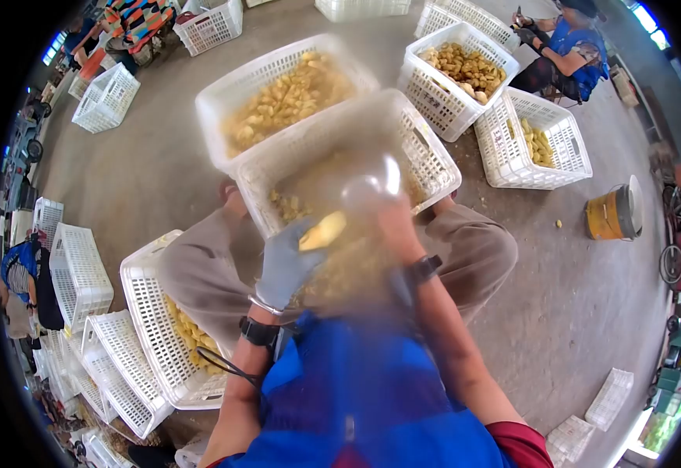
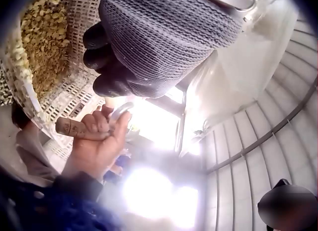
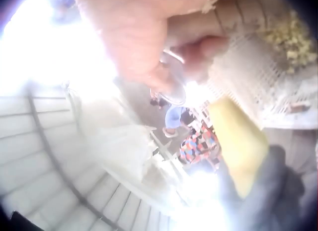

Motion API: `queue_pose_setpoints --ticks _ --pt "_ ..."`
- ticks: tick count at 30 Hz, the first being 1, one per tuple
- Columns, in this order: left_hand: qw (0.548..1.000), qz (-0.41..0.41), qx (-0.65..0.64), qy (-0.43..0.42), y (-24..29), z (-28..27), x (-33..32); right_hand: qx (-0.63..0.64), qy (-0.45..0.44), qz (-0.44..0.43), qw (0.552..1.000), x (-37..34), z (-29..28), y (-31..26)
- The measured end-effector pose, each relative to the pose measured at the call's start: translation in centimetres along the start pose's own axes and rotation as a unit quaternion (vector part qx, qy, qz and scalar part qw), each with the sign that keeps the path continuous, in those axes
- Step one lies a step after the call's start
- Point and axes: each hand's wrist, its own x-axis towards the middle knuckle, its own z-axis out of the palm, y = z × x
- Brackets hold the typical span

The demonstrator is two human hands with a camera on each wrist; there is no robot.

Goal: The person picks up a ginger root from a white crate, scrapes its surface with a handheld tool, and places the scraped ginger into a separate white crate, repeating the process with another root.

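My left hand point(image 1: 286, 269), in a grey knit glove with dark fingertips, grips a pale yellow, tapered peeled piece of produce point(image 1: 323, 232) over the white crate point(image 1: 438, 152) between my knees. In the right wrist view the piece point(image 3: 238, 144) points up from the dark glove fingers point(image 3: 280, 184). My bare right hand point(image 2: 97, 149) is curled round the wooden handle point(image 2: 74, 129) of a scraper with a curved metal blade point(image 2: 121, 111), its thumb close to the blade. Motion blurs this hand and the scraper in the head view. Yellowish shavings point(image 1: 290, 204) lie in the crate.
A second crate point(image 1: 215, 129) of yellow pieces adjoins beyond. To the right stand a crate point(image 1: 434, 97) of brownish pieces, another crate point(image 1: 531, 175) with yellow pieces, and a yellow bucket point(image 1: 609, 214). Beside my left leg is a crate point(image 1: 173, 351). A seated person point(image 1: 570, 58) works at upper right.
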Motion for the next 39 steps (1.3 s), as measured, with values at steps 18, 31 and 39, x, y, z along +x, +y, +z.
queue_pose_setpoints --ticks 18,31,39 --pt "0.86 -0.16 -0.481 0.056 -0.1 1.7 1.8 0.213 -0.064 0.051 0.974 -6.6 2.2 -6.9" --pt "0.79 -0.202 -0.576 -0.057 -0.4 0.6 0.5 0.162 -0.016 0.076 0.984 -5.9 2.8 -5.1" --pt "0.797 -0.17 -0.567 -0.12 2.3 0.5 0.3 0.145 -0.001 0.038 0.989 -6.2 1.0 -7.4"
